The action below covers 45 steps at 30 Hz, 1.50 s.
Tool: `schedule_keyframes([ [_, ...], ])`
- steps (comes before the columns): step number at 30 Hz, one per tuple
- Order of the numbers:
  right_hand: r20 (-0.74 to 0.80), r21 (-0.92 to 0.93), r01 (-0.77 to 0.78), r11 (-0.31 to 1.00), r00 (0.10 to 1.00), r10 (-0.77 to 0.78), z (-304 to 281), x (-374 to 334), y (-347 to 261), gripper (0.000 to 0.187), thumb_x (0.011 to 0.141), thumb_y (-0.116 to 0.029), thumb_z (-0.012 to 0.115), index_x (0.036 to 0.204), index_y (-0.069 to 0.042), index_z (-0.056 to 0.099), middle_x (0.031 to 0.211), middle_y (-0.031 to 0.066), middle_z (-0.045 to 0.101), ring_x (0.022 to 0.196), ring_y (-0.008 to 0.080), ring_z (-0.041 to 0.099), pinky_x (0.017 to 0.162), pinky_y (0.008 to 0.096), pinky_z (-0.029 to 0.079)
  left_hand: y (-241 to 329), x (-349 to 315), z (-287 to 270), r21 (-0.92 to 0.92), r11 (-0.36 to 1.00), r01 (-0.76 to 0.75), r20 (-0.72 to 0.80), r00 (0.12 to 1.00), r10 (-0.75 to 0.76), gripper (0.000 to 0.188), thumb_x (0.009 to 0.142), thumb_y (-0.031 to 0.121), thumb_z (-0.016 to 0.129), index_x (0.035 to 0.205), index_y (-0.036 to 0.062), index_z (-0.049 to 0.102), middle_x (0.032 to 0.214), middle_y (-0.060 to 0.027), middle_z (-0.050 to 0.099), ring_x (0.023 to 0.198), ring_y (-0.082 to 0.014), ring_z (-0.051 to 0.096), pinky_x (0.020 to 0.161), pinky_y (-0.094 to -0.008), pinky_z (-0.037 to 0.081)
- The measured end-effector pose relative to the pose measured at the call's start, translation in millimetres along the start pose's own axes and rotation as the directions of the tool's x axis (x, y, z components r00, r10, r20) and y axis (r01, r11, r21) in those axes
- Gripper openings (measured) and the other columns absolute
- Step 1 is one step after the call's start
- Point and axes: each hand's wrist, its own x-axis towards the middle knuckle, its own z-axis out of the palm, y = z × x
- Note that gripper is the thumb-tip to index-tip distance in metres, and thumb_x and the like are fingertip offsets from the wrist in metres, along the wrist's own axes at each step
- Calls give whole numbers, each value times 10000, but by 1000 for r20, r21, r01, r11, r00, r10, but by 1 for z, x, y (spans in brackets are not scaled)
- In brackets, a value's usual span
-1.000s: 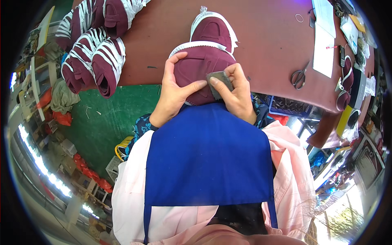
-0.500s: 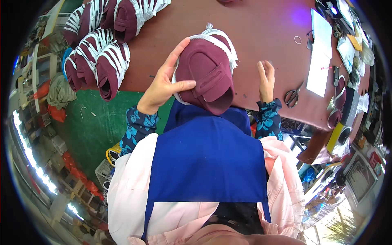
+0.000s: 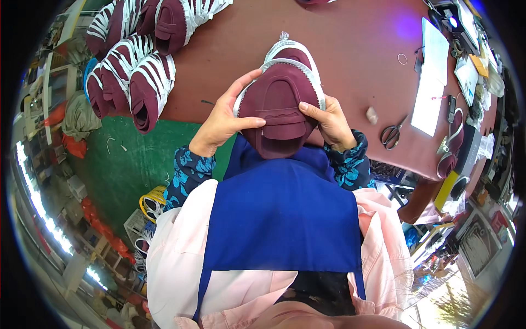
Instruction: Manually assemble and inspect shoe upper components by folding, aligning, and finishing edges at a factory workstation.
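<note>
A maroon loafer upper [image 3: 281, 101] with a white toothed edge is held between both my hands, its opening toward me. My left hand [image 3: 222, 115] grips its left side, thumb on the front of the strap. On the other side my right hand [image 3: 332, 122] holds on, thumb pressed at the strap's right end. Just behind it shows a second maroon piece [image 3: 292, 53] with a white rim; whether the two are joined I cannot tell. A small pale lump [image 3: 372, 114] lies on the table, right of my right hand.
Several maroon uppers with white strips [image 3: 143, 90] are stacked at the far left of the reddish-brown table [image 3: 350, 49]. To the right lie black-handled scissors [image 3: 390, 136], white sheets [image 3: 430, 79] and a maroon shoe piece [image 3: 449, 156]. A green surface [image 3: 148, 159] borders the table's left.
My right hand has come in from the right and taken hold of the upper. The pale lump now lies on the table there. The upper has turned to face me more squarely.
</note>
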Motion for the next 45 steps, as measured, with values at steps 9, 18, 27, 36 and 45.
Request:
schedule_keyframes([
  [9, -38, 92, -70, 993, 997, 73, 4, 7, 0, 364, 918, -75, 718, 1240, 65, 621, 1177, 125, 692, 1056, 174, 666, 971, 319, 520, -10, 7, -5, -223, 969, 103, -29, 993, -112, 893, 718, -27, 806, 1507, 43, 394, 1494, -107, 444, 1380, -210, 435, 1157, -338, 352],
  [18, -139, 147, -66, 987, 986, 87, 10, 25, 27, 343, 943, -106, 689, 1242, 46, 619, 1178, 122, 693, 1057, 184, 667, 967, 340, 524, -55, -5, -23, 17, 1000, -9, -324, 946, 14, 566, 825, -12, 747, 1337, 19, 508, 1301, -103, 559, 1215, -181, 543, 1060, -322, 432],
  [27, -50, -100, 10, 995, 999, -15, 50, 69, 77, 276, 1013, -218, 615, 1191, -8, 617, 1010, 13, 653, 924, 86, 583, 841, 253, 486, -88, -41, 15, 774, 633, 17, -276, 909, 313, 179, 891, 102, 713, 967, -35, 625, 941, -210, 598, 848, -401, 574, 731, -419, 469],
  [36, -577, -526, 35, 850, 719, -387, -85, 70, 113, 226, 936, -135, 670, 1080, 37, 645, 971, 103, 674, 864, 171, 644, 789, 319, 526, -137, 2, -101, 937, 182, 298, -347, 849, 397, 309, 916, 126, 654, 1157, -32, 545, 1237, -262, 493, 1111, -447, 526, 947, -498, 449],
  [45, -302, -158, 59, 986, 948, -105, -45, 47, 77, 112, 983, -110, 633, 1030, -8, 642, 866, 5, 653, 750, 61, 580, 681, 218, 473, -115, 31, 33, 626, 778, 57, -195, 977, 85, 272, 870, 263, 755, 954, 14, 684, 900, -140, 682, 841, -322, 651, 757, -411, 505],
])
